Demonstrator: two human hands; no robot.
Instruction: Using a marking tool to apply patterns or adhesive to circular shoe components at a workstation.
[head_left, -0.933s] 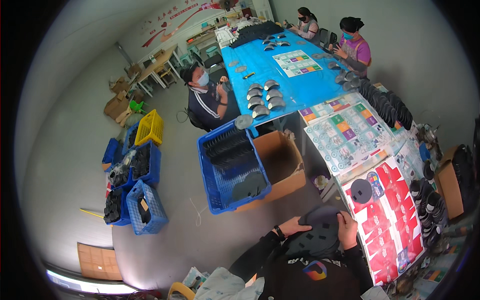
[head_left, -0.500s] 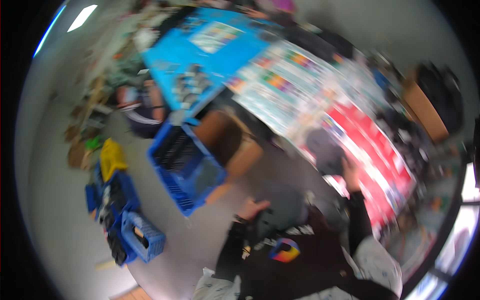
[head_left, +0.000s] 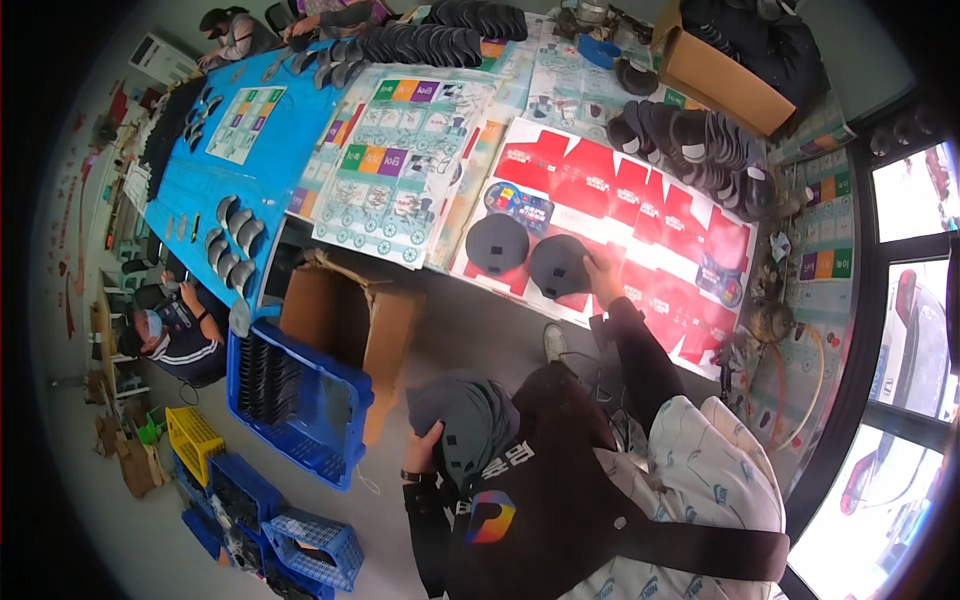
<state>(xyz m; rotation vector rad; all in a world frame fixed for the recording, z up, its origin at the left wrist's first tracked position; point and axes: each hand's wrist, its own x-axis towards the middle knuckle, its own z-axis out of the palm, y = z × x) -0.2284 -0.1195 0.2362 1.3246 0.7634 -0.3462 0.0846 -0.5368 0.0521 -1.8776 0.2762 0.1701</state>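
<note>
Fingers of the right hand [head_left: 605,284] pinched a dark disc [head_left: 557,266] at the near edge of the tabletop [head_left: 680,335], just beside a second disc [head_left: 497,243] towards its near left corner. Left fingers [head_left: 428,442] gripped a stack [head_left: 462,410] by the body. Laying out discs seemed the step; the next move probably called for a gentle release.

Yellow crate [head_left: 195,437] — lower left, blue-covered table [head_left: 265,185], car [head_left: 922,335] outside the window [head_left: 908,428]

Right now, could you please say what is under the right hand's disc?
The red printed sheet shows around the dark disc held by the right hand; what lies directly under is hidden.
</note>
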